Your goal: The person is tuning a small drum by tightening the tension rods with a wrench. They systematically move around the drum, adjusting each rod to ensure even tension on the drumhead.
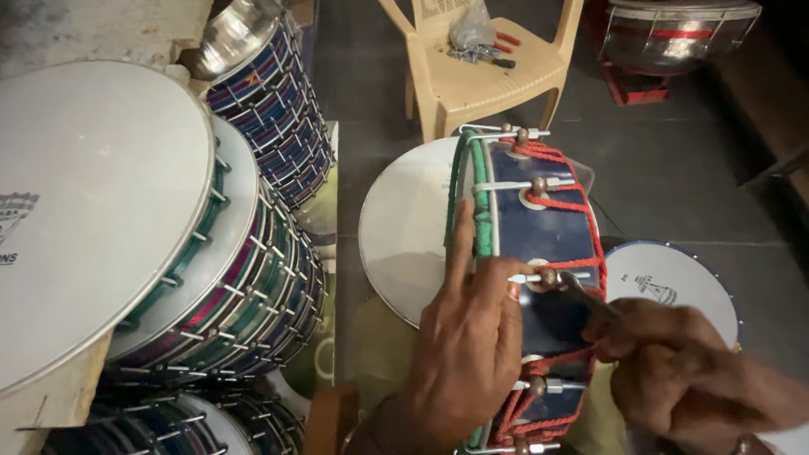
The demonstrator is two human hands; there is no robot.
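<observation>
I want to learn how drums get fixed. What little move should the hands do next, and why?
Probably give the tool a small turn. The right hand has its tip on the tension nut of the blue drum, and the left hand steadies the green rim, so the drum looks braced for tightening.

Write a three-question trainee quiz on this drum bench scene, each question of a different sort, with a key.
1. True or false: the left hand rests on the blue drum with its forefinger laid along the green rim.
2. Which does the right hand hold against a tuning bolt on the drum's side? A) a dark metal tool B) a paintbrush C) a drumstick
3. Fill in: the red rope zigzags across the drum's ____ shell.

Key: 1 true. 2 A. 3 blue.
</observation>
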